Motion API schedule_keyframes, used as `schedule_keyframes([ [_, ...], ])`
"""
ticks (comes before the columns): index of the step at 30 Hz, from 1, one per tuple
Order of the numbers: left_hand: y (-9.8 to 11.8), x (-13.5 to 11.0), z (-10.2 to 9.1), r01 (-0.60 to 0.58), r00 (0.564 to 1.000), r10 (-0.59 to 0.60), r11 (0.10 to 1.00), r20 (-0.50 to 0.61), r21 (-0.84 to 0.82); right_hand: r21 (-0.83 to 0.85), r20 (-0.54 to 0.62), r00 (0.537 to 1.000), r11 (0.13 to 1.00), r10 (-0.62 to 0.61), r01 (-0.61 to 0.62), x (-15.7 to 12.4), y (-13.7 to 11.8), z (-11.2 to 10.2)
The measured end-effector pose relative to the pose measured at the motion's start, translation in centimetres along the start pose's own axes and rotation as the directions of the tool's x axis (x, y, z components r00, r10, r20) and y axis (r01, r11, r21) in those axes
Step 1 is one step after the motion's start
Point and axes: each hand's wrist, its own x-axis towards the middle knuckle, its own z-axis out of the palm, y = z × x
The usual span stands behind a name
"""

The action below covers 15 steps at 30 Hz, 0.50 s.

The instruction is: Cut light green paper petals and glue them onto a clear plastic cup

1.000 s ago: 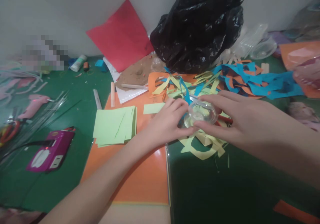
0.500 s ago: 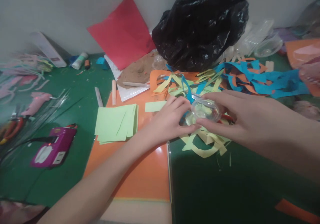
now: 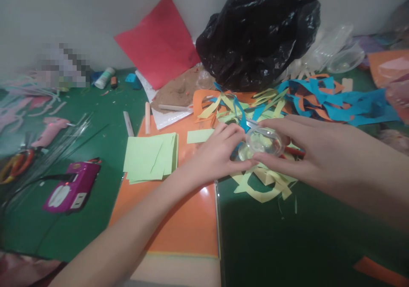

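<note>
Both hands hold a small round clear plastic container (image 3: 262, 143) just above a heap of yellow paper scraps (image 3: 262, 184). My left hand (image 3: 217, 152) grips its left side with thumb and fingers curled round it. My right hand (image 3: 298, 148) pinches its right side, thumb below and fingers over the top. Beneath my left forearm lies a big orange sheet (image 3: 179, 218) on the green table (image 3: 287, 240). A stack of pale green paper squares (image 3: 150, 157) rests on the orange sheet to the left of my left hand.
A black plastic bag (image 3: 258, 31) stands at the back beside a red sheet (image 3: 159, 44) leaning on the wall. Blue and orange paper offcuts (image 3: 332, 101) spread to the right. A purple device (image 3: 70, 191) with a cable, a pink glue gun (image 3: 51, 127) and pliers lie at left.
The two hands keep their hold on the clear container and have barely moved. The view has shifted slightly.
</note>
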Motion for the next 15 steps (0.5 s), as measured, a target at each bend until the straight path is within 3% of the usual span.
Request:
schedule_keyframes([
  [6,-0.1,0.1,0.0,-0.004,1.000,0.004,1.000,0.012,0.023,-0.009,0.057,0.998,0.999,-0.037,0.037,-0.2,0.5,0.0],
  [11,-0.3,0.1,0.2,-0.071,0.997,0.072,0.995,-0.015,0.075,-0.129,-0.072,0.993,0.988,-0.093,0.083,-1.0,0.2,0.7],
  [15,-0.4,0.0,0.4,-0.105,0.993,0.109,0.991,-0.042,0.082,-0.188,-0.076,0.994,0.980,-0.082,0.066,-1.8,-0.2,0.8],
])
